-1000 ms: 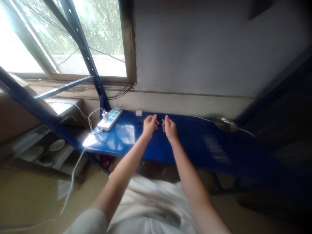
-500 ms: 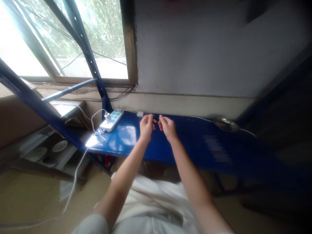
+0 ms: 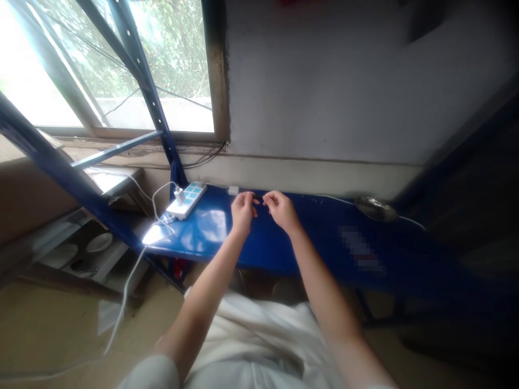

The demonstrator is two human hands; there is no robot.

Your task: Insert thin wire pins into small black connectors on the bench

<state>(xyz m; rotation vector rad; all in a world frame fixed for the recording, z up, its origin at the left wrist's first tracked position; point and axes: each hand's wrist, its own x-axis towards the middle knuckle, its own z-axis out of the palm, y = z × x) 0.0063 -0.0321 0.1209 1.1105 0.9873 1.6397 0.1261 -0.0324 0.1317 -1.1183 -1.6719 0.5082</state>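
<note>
Over the back part of the blue table (image 3: 211,237), my left hand (image 3: 243,210) is closed in a pinch of thumb and forefinger. Facing it across a narrow gap, my right hand (image 3: 280,208) is pinched too, its fingertips level with the left ones. Something thin and dark seems to lie between the fingertips, too small to name. A small white block (image 3: 233,190) sits just behind my left hand. To the right of my right hand, several tiny pale pieces (image 3: 318,201) are scattered on the tabletop.
A white power strip (image 3: 187,201) with a plug in it lies at the table's left end. A shiny metal dish (image 3: 376,208) stands at the back right, near a white cable (image 3: 338,199). Blue frame posts (image 3: 148,97) rise at the left before the window.
My right hand has turned slightly and its wrist has shifted a little to the right, fingertips still near the left ones. My left hand has barely moved.
</note>
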